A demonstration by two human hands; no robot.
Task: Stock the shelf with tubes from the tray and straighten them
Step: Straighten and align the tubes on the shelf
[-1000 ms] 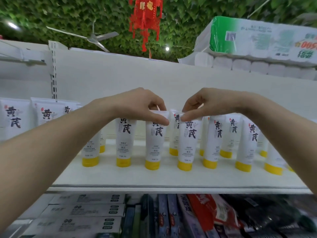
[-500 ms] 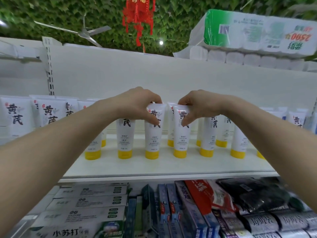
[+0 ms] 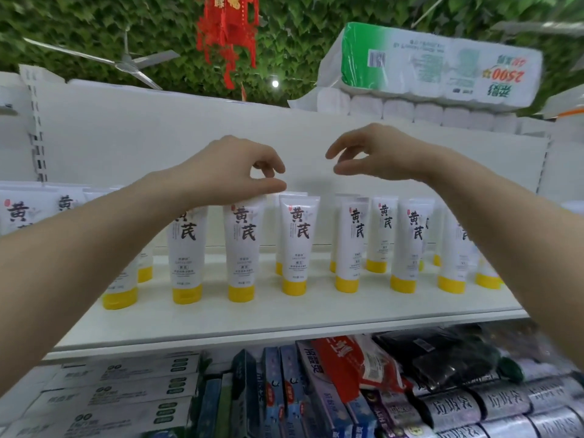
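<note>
White yellow-capped tubes [image 3: 299, 245] upright on white shelf [image 3: 284, 314], left hand [image 3: 234, 167] grip pinching one tube's [image 3: 243, 245] top, right hand [image 3: 376, 159] grip loose, holding nothing.

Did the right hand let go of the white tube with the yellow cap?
Yes. The right hand has lifted off the white plastic tube with the yellow cap it pinched earlier, and now hangs above the row, against the white back panel.

white shelf [image 3: 284, 317] | white tubes [image 3: 299, 245] upright on yellow caps, front row and rear row
</note>
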